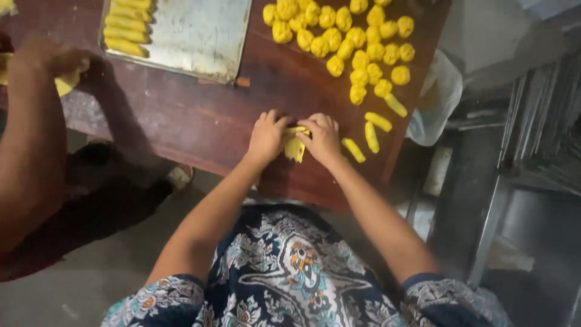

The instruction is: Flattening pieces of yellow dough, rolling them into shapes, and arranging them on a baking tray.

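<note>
left hand [267, 134] and right hand [322, 138]: fingers curled, pinching one flat yellow dough piece [295, 147] between them at the near table [200, 121] edge; dough balls [348, 39] heaped far right; rolled sticks [372, 134] just right of the hands; tray [193, 36] far left with sticks [126, 27] in a row; another person's arm [30, 133] at left; plastic bag [437, 97] off the right edge

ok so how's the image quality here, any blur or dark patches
Head view: soft overall; the other person's arm at the left edge is blurred; the floor under it lies in deep shadow; the metal tray shows dull glare; both hands and the yellow dough piece read clearly.
</note>
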